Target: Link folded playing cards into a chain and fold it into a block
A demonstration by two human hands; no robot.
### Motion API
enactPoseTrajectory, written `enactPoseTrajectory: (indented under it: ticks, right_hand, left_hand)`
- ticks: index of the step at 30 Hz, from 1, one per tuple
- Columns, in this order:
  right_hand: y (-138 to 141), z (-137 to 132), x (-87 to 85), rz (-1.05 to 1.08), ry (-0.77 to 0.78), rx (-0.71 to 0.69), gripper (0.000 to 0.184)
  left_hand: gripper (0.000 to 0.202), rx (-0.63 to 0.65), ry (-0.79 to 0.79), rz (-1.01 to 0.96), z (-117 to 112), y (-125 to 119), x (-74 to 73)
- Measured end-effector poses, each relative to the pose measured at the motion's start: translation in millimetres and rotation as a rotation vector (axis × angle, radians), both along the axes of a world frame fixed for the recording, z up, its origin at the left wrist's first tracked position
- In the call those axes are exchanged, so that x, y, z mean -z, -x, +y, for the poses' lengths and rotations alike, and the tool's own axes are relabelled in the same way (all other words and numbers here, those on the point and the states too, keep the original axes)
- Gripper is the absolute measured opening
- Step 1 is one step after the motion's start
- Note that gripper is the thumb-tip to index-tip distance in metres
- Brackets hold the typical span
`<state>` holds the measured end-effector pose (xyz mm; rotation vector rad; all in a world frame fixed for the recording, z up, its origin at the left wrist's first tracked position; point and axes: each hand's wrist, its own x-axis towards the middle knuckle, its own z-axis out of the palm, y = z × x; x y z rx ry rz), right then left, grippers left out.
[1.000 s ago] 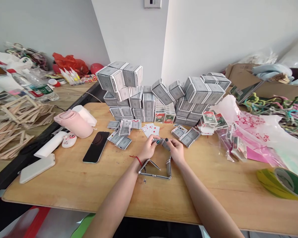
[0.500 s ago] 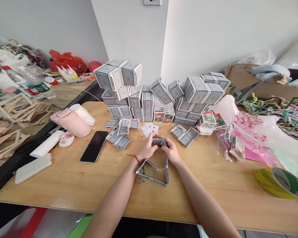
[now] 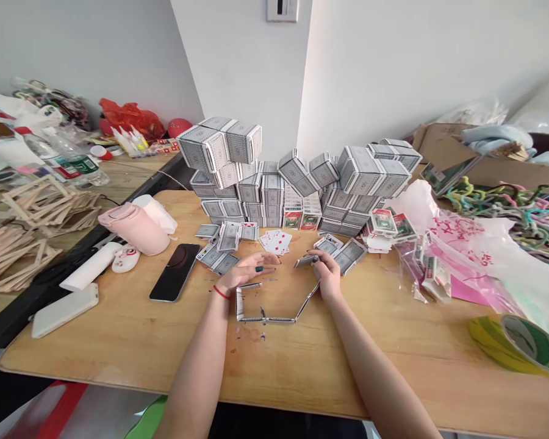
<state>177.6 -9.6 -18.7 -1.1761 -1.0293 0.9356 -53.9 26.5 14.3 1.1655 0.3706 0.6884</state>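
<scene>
A strip of joined playing cards point(image 3: 274, 311) stands on edge on the wooden table point(image 3: 393, 353), bent into an open ring. My left hand point(image 3: 249, 274) lies flat over the strip's left end with fingers stretched out. My right hand point(image 3: 328, 274) pinches the strip's right end, where the cards rise toward a loose flap. Both hands are apart, one at each end of the strip. Loose cards point(image 3: 277, 241) lie face up just beyond my hands.
A wall of cubes made of cards point(image 3: 297, 183) stands at the table's back. A black phone point(image 3: 176, 271), a pink bottle point(image 3: 135, 228) and white items lie left. Plastic bags with card packs point(image 3: 439, 256) and a green tape roll point(image 3: 521, 341) lie right.
The card strip was held shut as a triangle with both hands together at its top. Now the hands have parted and the strip has opened wide; the left hand lies flat.
</scene>
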Motion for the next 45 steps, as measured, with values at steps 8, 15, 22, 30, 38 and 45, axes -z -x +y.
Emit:
enactPoseTrajectory:
  ticks: [8,15,22,30,38,45]
  right_hand:
    - [-1.2,-2.1,-3.9,-0.105,-0.011,0.0,0.042]
    - [4.3,-4.8,-6.3,-0.088,-0.045,0.039,0.044]
    - [7.0,-11.7,-8.0,-0.124,-0.039,-0.059,0.027]
    - [7.1,-11.3,-6.2,-0.075,-0.005,-0.128,0.024]
    - [7.1,10.8,1.6,0.204,0.159,-0.312,0.027]
    - [20.2,56.6,18.1,-0.405,0.006,-0.11,0.044]
  left_hand:
    - [0.075,0.146,-0.064,0.092,-6.1,20.0,-9.7]
    - [0.049,0.287,-0.152,0.301,-4.8,20.6,-11.2]
    - [0.026,-0.158,-0.114,0.414,2.4,-5.9,5.0]
    - [0.022,-0.389,-0.103,0.41,5.5,-21.6,16.8]
    - [0.014,-0.32,-0.133,0.458,3.9,-19.0,11.2]
    - [0.015,-0.341,-0.175,0.453,2.4,-21.2,11.8]
